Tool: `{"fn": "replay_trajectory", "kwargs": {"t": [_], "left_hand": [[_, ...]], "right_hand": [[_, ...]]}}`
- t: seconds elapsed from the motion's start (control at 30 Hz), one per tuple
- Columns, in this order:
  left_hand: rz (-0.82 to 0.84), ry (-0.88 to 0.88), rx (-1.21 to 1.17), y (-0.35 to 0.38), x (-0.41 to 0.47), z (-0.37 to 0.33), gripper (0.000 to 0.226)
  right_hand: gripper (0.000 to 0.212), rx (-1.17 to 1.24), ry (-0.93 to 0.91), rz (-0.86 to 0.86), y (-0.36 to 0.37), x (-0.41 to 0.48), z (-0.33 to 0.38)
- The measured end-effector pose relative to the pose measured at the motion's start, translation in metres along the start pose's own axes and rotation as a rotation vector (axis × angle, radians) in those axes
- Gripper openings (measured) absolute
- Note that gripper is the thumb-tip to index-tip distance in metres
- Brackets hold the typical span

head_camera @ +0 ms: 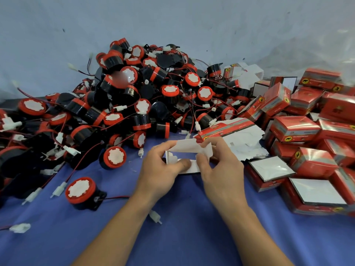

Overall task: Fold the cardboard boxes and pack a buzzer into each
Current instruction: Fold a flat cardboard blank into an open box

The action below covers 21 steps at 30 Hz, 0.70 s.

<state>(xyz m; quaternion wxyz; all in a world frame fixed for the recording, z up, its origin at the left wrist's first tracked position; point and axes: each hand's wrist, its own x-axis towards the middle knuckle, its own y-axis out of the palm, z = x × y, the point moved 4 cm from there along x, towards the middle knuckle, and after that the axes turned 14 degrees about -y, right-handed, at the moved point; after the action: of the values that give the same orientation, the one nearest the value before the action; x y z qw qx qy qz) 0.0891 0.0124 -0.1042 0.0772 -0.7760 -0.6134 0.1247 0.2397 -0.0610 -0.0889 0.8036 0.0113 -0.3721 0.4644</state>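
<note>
White cardboard, inner side facing you: that's the box blank (187, 148) in both your hands, opened into a shallow rectangular sleeve. Your left hand (163, 166) pinches its left end, thumb on the near wall, fingers curled over the far one. Your right hand (221, 167) pinches the right end, thumb pressing the near flap, fingers hooked over the far edge. Both hands are closed on the blank, neither is free. Can't tell whether the blank touches the blue cloth (182, 237) under it

Outward from the blank:
- just behind it to the right, by your right fingers: stack of flat blanks (230, 126), red print on top, white ones fanned out below
- just left of it: loose buzzer (115, 157), red cap with white face up
- further left and nearer you: second buzzer (82, 191), black base, red wire running back toward the blank
- behind it and to the left: buzzer pile (134, 89), black bodies, red caps, tangled red wires with white plugs, heaped against the pale wall (172, 20)
- right of it: two red boxes with white tops (272, 168), side by side
- beyond those, right and behind: heap of closed red boxes (297, 127), stacked at mixed angles
- nearer you than the blank, between your forearms: small white connector (154, 215) lying on the cloth
</note>
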Motion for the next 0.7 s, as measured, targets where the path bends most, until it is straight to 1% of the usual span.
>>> {"fn": "replay_trajectory", "kwargs": {"t": [0.1, 0.2, 0.27, 0.33, 0.4, 0.5, 0.63, 0.7], "left_hand": [[-0.016, -0.009, 0.082, 0.001, 0.0, 0.002, 0.058], [0.038, -0.002, 0.067, 0.003, 0.0, 0.004, 0.055], [0.034, 0.021, 0.097, 0.003, 0.0, 0.004, 0.055], [0.042, 0.028, 0.121, 0.004, 0.0, 0.005, 0.056], [0.056, 0.032, 0.139, 0.005, -0.001, 0.006, 0.057], [0.059, 0.044, 0.188, 0.005, -0.003, 0.004, 0.06], [0.053, 0.088, 0.264, 0.003, -0.007, 0.0, 0.078], [0.098, 0.107, 0.241, 0.002, -0.007, -0.001, 0.088]], "right_hand": [[0.025, 0.065, 0.013, 0.046, 0.002, 0.002, 0.001], [0.043, 0.372, 0.145, 0.133, 0.004, 0.002, -0.001], [0.035, 0.586, 0.204, 0.16, 0.004, 0.005, -0.003], [0.029, 0.72, 0.291, 0.104, 0.001, 0.006, -0.006], [0.029, 0.692, 0.316, 0.064, 0.0, 0.006, -0.009], [0.028, 0.511, 0.243, 0.075, 0.001, 0.004, -0.008], [0.029, 0.199, 0.184, 0.12, 0.004, 0.002, -0.009], [0.033, 0.13, 0.17, 0.11, 0.004, -0.001, -0.008]]}}
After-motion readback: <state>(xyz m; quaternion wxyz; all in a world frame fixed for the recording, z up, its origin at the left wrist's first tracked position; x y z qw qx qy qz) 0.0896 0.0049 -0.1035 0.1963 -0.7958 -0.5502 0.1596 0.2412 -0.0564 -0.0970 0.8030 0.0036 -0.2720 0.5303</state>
